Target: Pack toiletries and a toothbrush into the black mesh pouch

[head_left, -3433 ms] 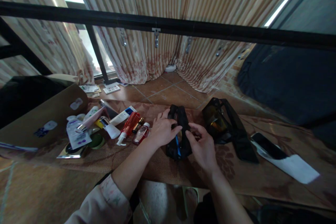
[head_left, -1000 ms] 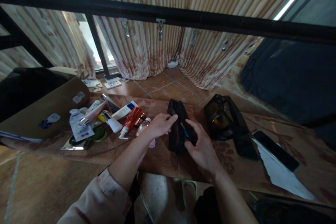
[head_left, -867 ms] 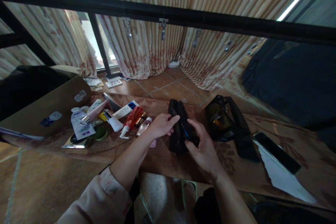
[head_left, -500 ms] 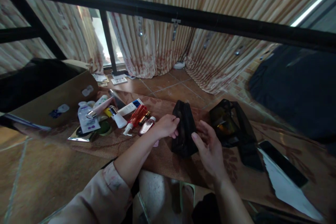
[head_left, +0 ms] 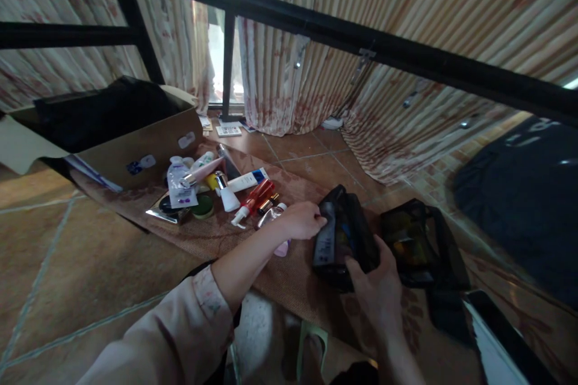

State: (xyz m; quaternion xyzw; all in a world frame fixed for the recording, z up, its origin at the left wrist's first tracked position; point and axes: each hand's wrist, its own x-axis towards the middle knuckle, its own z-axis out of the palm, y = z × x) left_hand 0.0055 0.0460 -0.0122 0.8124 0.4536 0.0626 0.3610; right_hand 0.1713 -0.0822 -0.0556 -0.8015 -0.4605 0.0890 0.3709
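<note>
A black toiletry pouch (head_left: 363,228) stands unzipped on the brown cloth, with a grey printed packet (head_left: 326,240) and something blue visible inside. My left hand (head_left: 303,221) pinches the pouch's left edge, its fingers closed. On the other side, my right hand (head_left: 382,286) grips the right wall, thumb at the opening and fingers outside. Close to my left wrist lie a clear pinkish bottle (head_left: 272,215) and a red pump bottle (head_left: 259,194). To the right sits a second black mesh bag (head_left: 409,246) with yellowish contents.
Several tubes and bottles, including a white tube (head_left: 248,180), and a green round tin (head_left: 203,207) lie to the left. Behind them stands a cardboard box (head_left: 112,165). A phone (head_left: 506,334) rests at the lower right. A black rail (head_left: 325,27) crosses above.
The pouch has gone from closed to gaping, showing its contents. My right hand has come into contact with its right wall. The view has turned left.
</note>
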